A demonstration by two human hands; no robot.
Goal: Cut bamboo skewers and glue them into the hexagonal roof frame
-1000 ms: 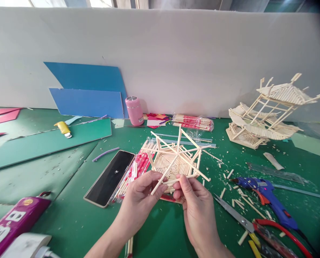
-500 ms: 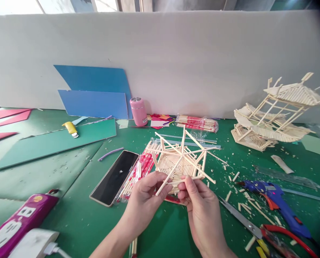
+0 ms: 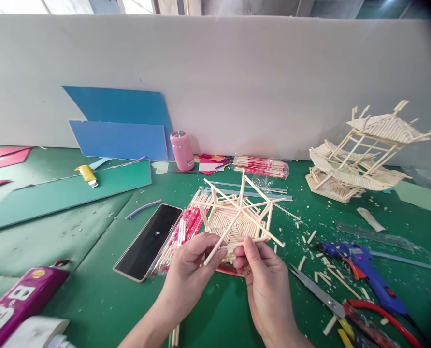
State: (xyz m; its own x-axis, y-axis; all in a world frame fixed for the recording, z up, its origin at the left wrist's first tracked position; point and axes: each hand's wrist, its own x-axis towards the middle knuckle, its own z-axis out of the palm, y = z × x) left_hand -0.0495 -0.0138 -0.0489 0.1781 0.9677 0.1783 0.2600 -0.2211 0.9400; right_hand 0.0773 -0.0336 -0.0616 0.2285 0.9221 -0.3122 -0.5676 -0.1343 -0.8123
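Observation:
A small hexagonal frame of pale wooden sticks [image 3: 237,215] is held just above the green mat, with long sticks crossing over its flat slatted base. My left hand [image 3: 190,270] pinches its near left edge. Thumb and fingers of my right hand [image 3: 264,280] press a short stick against the near rim. Both hands grip the same stick frame.
A black phone [image 3: 148,240] and a pack of red-wrapped sticks [image 3: 181,232] lie left of the frame. To the right lie a blue glue gun [image 3: 360,268], scissors with red handles [image 3: 346,307] and several stick offcuts. A finished stick pavilion [image 3: 360,154] stands at the back right. A pink cup [image 3: 181,151] stands by the wall.
The hands and stick frame keep the same grip. Only the view has shifted slightly from side to side.

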